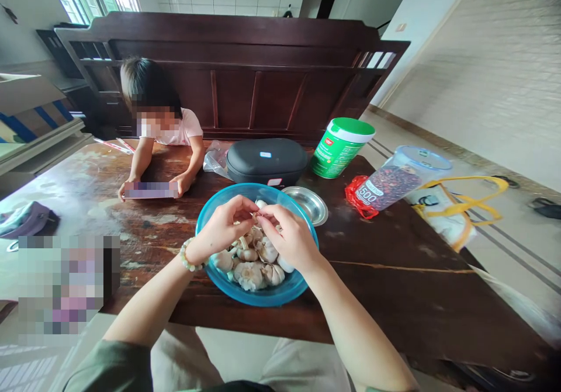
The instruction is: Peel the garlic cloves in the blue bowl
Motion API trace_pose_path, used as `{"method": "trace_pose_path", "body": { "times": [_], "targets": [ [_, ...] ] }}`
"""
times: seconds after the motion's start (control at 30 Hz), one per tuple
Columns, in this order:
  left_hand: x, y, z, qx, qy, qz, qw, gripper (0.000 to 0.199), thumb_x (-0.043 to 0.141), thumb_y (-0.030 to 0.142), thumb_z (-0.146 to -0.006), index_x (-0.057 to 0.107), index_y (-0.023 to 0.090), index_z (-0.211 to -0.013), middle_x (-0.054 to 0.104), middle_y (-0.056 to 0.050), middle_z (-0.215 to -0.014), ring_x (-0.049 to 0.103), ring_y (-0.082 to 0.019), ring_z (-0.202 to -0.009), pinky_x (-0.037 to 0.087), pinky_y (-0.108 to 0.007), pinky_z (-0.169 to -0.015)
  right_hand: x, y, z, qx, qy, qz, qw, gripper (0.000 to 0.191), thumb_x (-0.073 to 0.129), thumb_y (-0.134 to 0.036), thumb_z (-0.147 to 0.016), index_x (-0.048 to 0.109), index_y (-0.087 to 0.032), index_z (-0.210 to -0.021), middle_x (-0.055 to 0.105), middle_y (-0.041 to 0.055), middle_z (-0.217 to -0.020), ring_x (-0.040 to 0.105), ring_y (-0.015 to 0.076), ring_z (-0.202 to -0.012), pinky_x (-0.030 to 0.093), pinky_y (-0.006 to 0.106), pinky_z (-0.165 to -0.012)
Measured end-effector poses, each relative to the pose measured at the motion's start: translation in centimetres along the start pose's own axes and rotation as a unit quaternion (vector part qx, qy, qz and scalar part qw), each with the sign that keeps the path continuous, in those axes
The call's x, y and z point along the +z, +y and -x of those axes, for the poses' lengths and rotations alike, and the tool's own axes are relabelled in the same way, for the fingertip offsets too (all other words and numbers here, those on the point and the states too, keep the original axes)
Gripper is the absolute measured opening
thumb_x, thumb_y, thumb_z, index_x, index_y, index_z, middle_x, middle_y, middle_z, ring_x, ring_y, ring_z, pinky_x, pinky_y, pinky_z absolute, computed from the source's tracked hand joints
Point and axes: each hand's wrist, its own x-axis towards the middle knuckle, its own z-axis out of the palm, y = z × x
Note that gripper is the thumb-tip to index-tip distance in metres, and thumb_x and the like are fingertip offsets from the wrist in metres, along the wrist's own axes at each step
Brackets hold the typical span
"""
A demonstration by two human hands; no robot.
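Over a blue plastic bowl [258, 301], my left hand [225, 222] and my right hand [291, 234] meet fingertip to fingertip. Both are closed in a pinch on a small piece of garlic [257, 214], mostly covered by the fingers; whether it is a clove or a bit of skin I cannot tell. Whole garlic bulbs [249, 275] with pale, papery skins fill the bowl below. Behind its right rim, partly hidden, sits a shallow metal dish [313, 205]. A beaded bracelet [188, 256] circles my left wrist.
Beyond the bowl lies a black zip case [267, 161], with a green-and-white tub [342, 146] beside it. A clear jar [394, 179] leans near a red net bag [360, 197] at the wooden table's [385, 287] right edge. Across the table, a person [162, 129] holds a phone-like device [151, 190].
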Motion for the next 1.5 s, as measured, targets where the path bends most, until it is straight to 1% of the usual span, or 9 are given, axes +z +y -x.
{"method": "trace_pose_path", "body": {
  "times": [0.2,0.33,0.43,0.57,0.73,0.97,1.07,1.23,1.5],
  "targets": [
    [0.1,0.2,0.0,0.009,0.003,-0.027,1.0,0.022,0.061,0.022,-0.083,0.06,0.014,-0.103,0.068,-0.007,-0.099,0.066,-0.015,-0.087,0.055,-0.028,-0.079,0.0,0.2,0.1,0.007,0.007,0.003,1.0,0.009,0.053,-0.024,-0.092,0.06,-0.021,-0.096,0.072,0.0034,-0.089,0.068,0.0163,-0.077,0.054,0.028,-0.065],
    [0.2,0.7,0.0,0.014,-0.003,-0.067,0.998,0.022,0.059,0.023,-0.084,0.064,0.014,-0.103,0.071,-0.008,-0.096,0.068,-0.014,-0.082,0.056,-0.026,-0.075,-0.1,0.2,0.0,0.003,0.018,0.023,1.0,0.01,0.051,-0.024,-0.092,0.06,-0.021,-0.09,0.07,0.0019,-0.079,0.067,0.0155,-0.07,0.051,0.027,-0.061],
    [0.2,0.9,0.0,0.015,-0.007,-0.077,0.997,0.024,0.059,0.028,-0.085,0.067,0.014,-0.104,0.072,-0.009,-0.099,0.068,-0.015,-0.085,0.056,-0.027,-0.079,-0.1,0.3,0.0,0.004,0.026,0.043,0.999,0.012,0.049,-0.022,-0.092,0.06,-0.02,-0.086,0.069,0.0016,-0.075,0.065,0.0149,-0.066,0.049,0.026,-0.059],
    [0.1,0.3,-0.1,0.006,-0.001,-0.056,0.998,0.028,0.06,0.027,-0.085,0.068,0.015,-0.109,0.072,-0.008,-0.104,0.068,-0.016,-0.091,0.055,-0.028,-0.083,0.1,0.4,0.1,0.017,0.025,0.05,0.998,0.013,0.05,-0.022,-0.091,0.061,-0.02,-0.085,0.069,0.001,-0.072,0.065,0.0144,-0.063,0.048,0.026,-0.059],
    [0.1,-0.3,-0.2,-0.015,-0.012,-0.02,1.0,0.033,0.057,0.03,-0.087,0.065,0.015,-0.116,0.071,-0.009,-0.107,0.068,-0.014,-0.078,0.057,-0.027,-0.072,0.3,0.5,0.0,0.025,0.019,0.054,0.998,0.012,0.052,-0.021,-0.089,0.063,-0.02,-0.085,0.071,0.0013,-0.074,0.065,0.0149,-0.062,0.048,0.026,-0.059],
    [0.0,0.1,-0.1,-0.023,-0.007,-0.032,0.999,0.033,0.062,0.031,-0.084,0.068,0.014,-0.111,0.072,-0.01,-0.104,0.069,-0.018,-0.087,0.057,-0.029,-0.078,0.4,0.6,0.1,0.009,0.016,0.07,0.997,0.011,0.053,-0.019,-0.089,0.063,-0.021,-0.086,0.071,0.0007,-0.073,0.065,0.0143,-0.061,0.048,0.025,-0.058],
    [0.1,-0.2,-0.1,-0.016,-0.01,-0.008,1.0,0.033,0.064,0.032,-0.082,0.068,0.014,-0.11,0.072,-0.009,-0.105,0.069,-0.02,-0.094,0.056,-0.032,-0.085,0.3,0.4,0.1,0.002,0.018,0.078,0.997,0.01,0.053,-0.018,-0.089,0.062,-0.02,-0.085,0.071,0.0011,-0.073,0.065,0.0143,-0.061,0.047,0.025,-0.057],
    [0.2,0.1,-0.1,0.0,0.02,0.026,0.999,0.029,0.063,0.029,-0.084,0.067,0.013,-0.107,0.071,-0.009,-0.107,0.068,-0.018,-0.097,0.055,-0.03,-0.087,0.2,0.1,0.2,0.029,0.04,0.063,0.997,0.009,0.052,-0.02,-0.09,0.06,-0.021,-0.084,0.071,0.0013,-0.076,0.064,0.0139,-0.06,0.048,0.026,-0.058],
    [0.0,0.8,-0.2,0.027,0.098,-0.004,0.995,0.025,0.061,0.027,-0.086,0.067,0.013,-0.105,0.071,-0.008,-0.103,0.066,-0.015,-0.091,0.054,-0.026,-0.082,0.1,0.3,0.2,0.034,0.08,0.057,0.995,0.011,0.052,-0.021,-0.09,0.06,-0.02,-0.081,0.07,0.0014,-0.074,0.064,0.0139,-0.06,0.05,0.026,-0.06]
  ]
}}
